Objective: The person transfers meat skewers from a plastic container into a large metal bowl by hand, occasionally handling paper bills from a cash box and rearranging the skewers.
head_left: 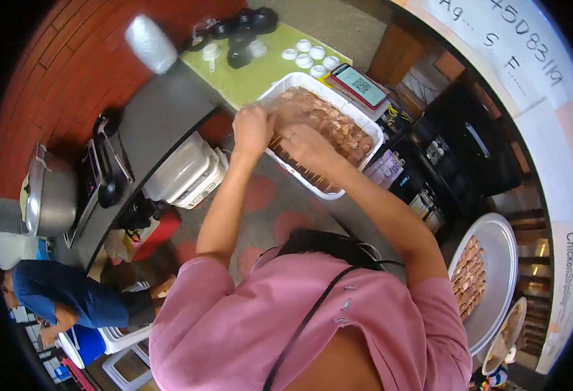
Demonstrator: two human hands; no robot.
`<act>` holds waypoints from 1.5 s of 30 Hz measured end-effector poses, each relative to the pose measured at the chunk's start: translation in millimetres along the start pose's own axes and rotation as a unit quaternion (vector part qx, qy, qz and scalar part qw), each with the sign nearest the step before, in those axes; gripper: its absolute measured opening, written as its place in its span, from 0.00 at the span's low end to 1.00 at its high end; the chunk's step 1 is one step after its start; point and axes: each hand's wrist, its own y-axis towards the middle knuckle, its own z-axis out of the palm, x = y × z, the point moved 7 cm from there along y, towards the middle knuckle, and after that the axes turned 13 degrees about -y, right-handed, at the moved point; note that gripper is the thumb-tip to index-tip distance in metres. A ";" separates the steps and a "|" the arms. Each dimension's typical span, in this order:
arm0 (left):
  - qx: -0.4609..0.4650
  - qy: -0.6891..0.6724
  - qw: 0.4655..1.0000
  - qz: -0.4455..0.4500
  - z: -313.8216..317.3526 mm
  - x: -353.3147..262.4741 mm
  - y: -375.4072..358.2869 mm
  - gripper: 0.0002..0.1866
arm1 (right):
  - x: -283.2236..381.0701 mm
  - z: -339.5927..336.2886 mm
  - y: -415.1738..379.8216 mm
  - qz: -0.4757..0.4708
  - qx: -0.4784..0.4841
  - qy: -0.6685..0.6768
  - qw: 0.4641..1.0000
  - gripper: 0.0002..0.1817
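A white rectangular tub (378,138) holds raw meat pieces (338,124) in its far part. Several meat skewers (299,171) lie along its near side, their stick ends pointing toward me. My left hand (252,132) is closed at the tub's left corner; whatever is in its fingers is hidden. Over the meat, close beside it, my right hand (309,148) has its fingers bent and pressed together, slightly blurred. A ring shows on one finger. What this hand grips cannot be made out.
A phone showing a QR code (360,85) lies behind the tub, near white cups (304,60) on a green table (218,75). A large metal basin (504,260) with skewers stands right. Banknotes (384,168) lie nearby. Left are a pot (55,199) and a person in dark blue (71,293).
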 end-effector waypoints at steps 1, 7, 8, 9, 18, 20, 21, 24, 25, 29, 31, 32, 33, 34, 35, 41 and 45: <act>-0.017 -0.029 0.999 0.004 -4.3 -4.2 5.1 0.14 | -9.4 -8.2 2.9 0.012 -0.035 0.015 0.999 0.09; -0.044 -0.163 0.982 0.088 -24.6 -40.1 54.7 0.08 | -105.7 -71.7 -0.4 0.273 -0.074 0.073 0.956 0.06; -0.042 -0.170 0.977 0.125 -36.8 -56.9 62.7 0.09 | -125.0 -97.2 -7.0 0.332 -0.135 0.122 0.926 0.04; -0.036 -0.162 0.977 0.134 -45.2 -70.0 69.6 0.09 | -140.7 -117.2 -16.2 0.362 -0.159 0.144 0.907 0.05; 0.113 -0.418 0.880 0.195 -42.5 -252.9 87.6 0.13 | -169.7 -380.4 -185.9 0.573 -0.136 0.191 0.785 0.08; 0.160 -0.424 0.855 0.253 -29.3 -324.0 64.4 0.13 | -159.1 -437.7 -233.0 0.576 -0.095 0.041 0.811 0.08; 0.200 -0.468 0.818 0.269 -16.9 -360.6 52.8 0.13 | -145.7 -468.0 -253.9 0.603 -0.067 -0.013 0.795 0.08; 0.325 -0.414 0.780 0.339 36.3 -460.1 9.5 0.12 | -107.9 -498.3 -318.4 0.656 -0.041 0.170 0.734 0.09; 0.380 -0.433 0.736 0.356 65.3 -491.6 -11.9 0.11 | -103.1 -500.9 -363.6 0.687 -0.017 0.103 0.720 0.08; 0.505 -0.329 0.687 0.406 155.7 -579.3 -128.9 0.09 | -70.1 -479.1 -481.9 0.778 0.025 0.049 0.626 0.08; 0.528 -0.280 0.646 0.475 210.9 -600.2 -177.6 0.09 | -56.2 -454.4 -527.3 0.815 0.040 0.048 0.576 0.09; 0.522 -0.214 0.638 0.524 246.9 -605.4 -205.9 0.10 | -49.7 -441.2 -542.1 0.833 0.059 0.059 0.547 0.08; 0.514 -0.147 0.625 0.569 273.5 -611.9 -227.5 0.10 | -44.8 -428.4 -554.0 0.849 0.078 0.070 0.518 0.08; 0.558 -0.157 0.656 0.484 274.3 -612.6 -237.8 0.11 | -43.6 -413.0 -569.8 0.847 0.079 0.071 0.522 0.08; 0.597 -0.166 0.679 0.393 272.7 -606.3 -250.0 0.12 | -40.6 -392.9 -587.6 0.844 0.103 0.075 0.521 0.08; 0.584 -0.036 0.713 0.387 326.1 -591.7 -286.3 0.23 | -46.8 -302.2 -665.5 0.831 0.208 0.096 0.508 0.08; 0.551 -0.027 0.740 0.386 325.2 -581.3 -287.8 0.29 | -46.9 -318.7 -614.1 0.813 0.250 0.134 0.509 0.08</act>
